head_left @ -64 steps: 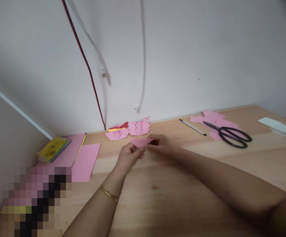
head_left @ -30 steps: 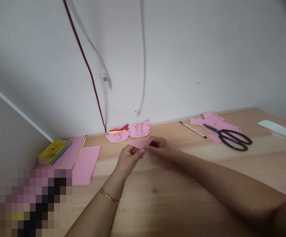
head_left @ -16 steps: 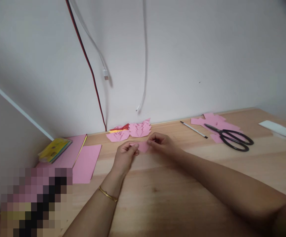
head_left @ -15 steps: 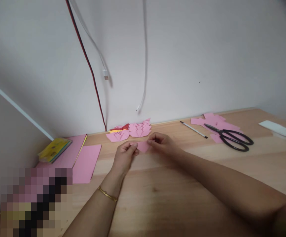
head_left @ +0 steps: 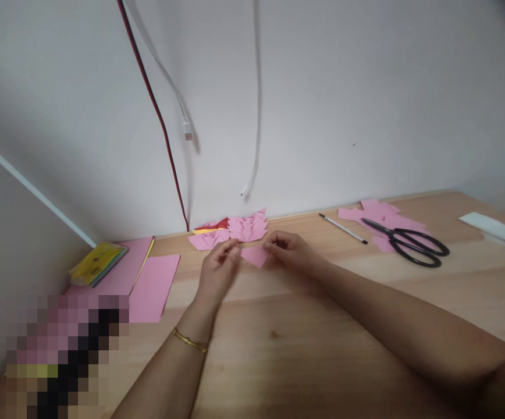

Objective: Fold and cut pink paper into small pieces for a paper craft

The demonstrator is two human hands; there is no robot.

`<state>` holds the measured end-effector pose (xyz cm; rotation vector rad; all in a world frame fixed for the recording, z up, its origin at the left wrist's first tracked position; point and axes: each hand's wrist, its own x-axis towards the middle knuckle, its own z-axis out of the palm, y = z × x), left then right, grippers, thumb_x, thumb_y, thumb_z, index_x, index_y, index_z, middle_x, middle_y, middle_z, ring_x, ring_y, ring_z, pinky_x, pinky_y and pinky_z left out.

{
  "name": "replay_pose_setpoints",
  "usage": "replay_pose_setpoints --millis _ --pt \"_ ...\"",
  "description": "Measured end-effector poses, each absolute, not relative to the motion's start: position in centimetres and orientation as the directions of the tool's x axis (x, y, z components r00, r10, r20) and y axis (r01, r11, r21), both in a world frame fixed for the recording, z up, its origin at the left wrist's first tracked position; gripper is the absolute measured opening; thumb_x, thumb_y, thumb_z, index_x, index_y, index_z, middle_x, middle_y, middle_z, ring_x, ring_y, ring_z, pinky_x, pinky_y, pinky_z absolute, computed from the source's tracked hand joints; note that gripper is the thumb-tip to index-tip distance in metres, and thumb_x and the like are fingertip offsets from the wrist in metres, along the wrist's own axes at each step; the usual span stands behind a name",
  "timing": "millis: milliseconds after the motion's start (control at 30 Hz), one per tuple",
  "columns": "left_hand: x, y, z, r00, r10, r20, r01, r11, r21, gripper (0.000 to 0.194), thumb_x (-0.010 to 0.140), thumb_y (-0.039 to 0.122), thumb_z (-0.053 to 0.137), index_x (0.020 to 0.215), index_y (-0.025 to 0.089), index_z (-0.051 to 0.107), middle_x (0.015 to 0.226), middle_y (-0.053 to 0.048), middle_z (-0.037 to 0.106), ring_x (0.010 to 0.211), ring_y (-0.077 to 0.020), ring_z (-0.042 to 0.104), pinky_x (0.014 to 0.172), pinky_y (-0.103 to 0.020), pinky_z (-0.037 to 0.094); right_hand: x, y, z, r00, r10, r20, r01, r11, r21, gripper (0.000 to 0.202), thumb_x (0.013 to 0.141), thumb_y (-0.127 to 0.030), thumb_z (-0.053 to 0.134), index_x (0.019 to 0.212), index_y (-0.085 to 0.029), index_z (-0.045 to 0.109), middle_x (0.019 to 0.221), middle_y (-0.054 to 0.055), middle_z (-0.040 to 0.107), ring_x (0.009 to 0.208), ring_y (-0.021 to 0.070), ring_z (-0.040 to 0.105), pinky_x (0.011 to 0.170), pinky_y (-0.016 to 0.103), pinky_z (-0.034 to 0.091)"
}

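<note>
Head view, pink paper piece (head_left: 255,256): we find it between the two hands, on the near side of the folded pink papers (head_left: 248,229).
Right hand (head_left: 292,251): thumb and forefinger pinch the piece's right corner.
Left hand (head_left: 217,271): fingertips bunched at its left edge; we cannot tell whether they grip.
Hold risk: we judge a one-sided pinch could let the piece swivel and crease crooked.
Scissors (head_left: 391,233): far right, well apart from both hands.

A white USB cable (head_left: 187,129) and a red-and-black cord (head_left: 163,124) are hung along the wall (head_left: 344,87); a pen (head_left: 343,228) is laid on the bench (head_left: 296,361), near black-handled scissors (head_left: 392,233).
</note>
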<state>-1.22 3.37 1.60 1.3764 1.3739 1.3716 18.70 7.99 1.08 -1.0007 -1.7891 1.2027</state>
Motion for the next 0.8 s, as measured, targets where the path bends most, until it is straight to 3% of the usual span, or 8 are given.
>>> replay_pose_setpoints --millis 67,133,300,500,700,800 --pt "-1.0 3.1 1.9 -0.085 0.947 0.310 0.356 -0.262 0.897 0.028 0.072 0.031 0.068 0.099 0.023 0.070 0.107 -0.008 0.065 0.102 -0.0225 0.055 0.092 -0.035 0.040 18.6 7.8 1.0 -0.442 0.874 0.202 0.226 0.326 -0.918 0.023 0.081 -0.038 0.056 0.076 -0.016 0.060 0.066 -0.001 0.054 0.061 0.0110 0.046 0.056 0.023 0.034" --pt "-0.6 2.7 2.1 0.024 0.921 0.390 0.449 -0.358 0.819 0.021 0.073 0.026 0.066 0.094 0.024 0.072 0.101 -0.008 0.067 0.101 -0.0235 0.055 0.092 -0.037 0.039 18.3 7.5 0.9 -0.471 0.846 0.249 0.244 0.396 -0.885 0.021 0.081 -0.035 0.056 0.075 -0.016 0.061 0.068 0.001 0.057 0.064 0.0120 0.048 0.058 0.024 0.036" --pt "0.0 2.4 2.1 0.168 0.895 0.414 0.556 -0.433 0.710 0.020 0.075 0.014 0.056 0.084 0.023 0.071 0.085 -0.007 0.066 0.085 -0.0213 0.056 0.081 -0.034 0.040 17.9 7.0 0.8 -0.520 0.783 0.342 0.240 0.518 -0.821 0.020 0.082 -0.034 0.056 0.074 -0.016 0.062 0.068 0.002 0.058 0.063 0.0125 0.050 0.057 0.024 0.036" --pt "-1.0 3.0 2.1 0.036 0.949 0.314 0.597 -0.272 0.755 0.011 0.063 0.011 0.057 0.057 0.019 0.056 0.061 0.000 0.054 0.064 -0.0149 0.049 0.061 -0.025 0.035 18.4 7.3 1.1 -0.487 0.822 0.296 0.232 0.449 -0.863 0.020 0.082 -0.034 0.057 0.073 -0.016 0.061 0.067 0.001 0.056 0.063 0.0120 0.048 0.057 0.024 0.035" --pt "-2.7 3.5 2.0 -0.128 0.971 0.203 0.528 -0.106 0.843 0.009 0.064 0.017 0.061 0.058 0.018 0.056 0.061 0.002 0.056 0.061 -0.0128 0.049 0.058 -0.022 0.035 19.0 8.4 0.9 -0.451 0.861 0.235 0.168 0.340 -0.925 0.025 0.080 -0.040 0.059 0.076 -0.016 0.059 0.068 0.000 0.054 0.062 0.0112 0.046 0.056 0.024 0.034" --pt "-2.8 3.7 1.8 -0.205 0.965 0.164 0.384 -0.075 0.920 0.009 0.071 0.024 0.061 0.066 0.017 0.061 0.066 0.001 0.059 0.064 -0.0124 0.051 0.062 -0.023 0.038 19.0 8.6 0.9 -0.421 0.877 0.233 0.135 0.314 -0.940 0.027 0.080 -0.043 0.058 0.076 -0.016 0.057 0.066 -0.001 0.051 0.058 0.0099 0.042 0.053 0.023 0.032"
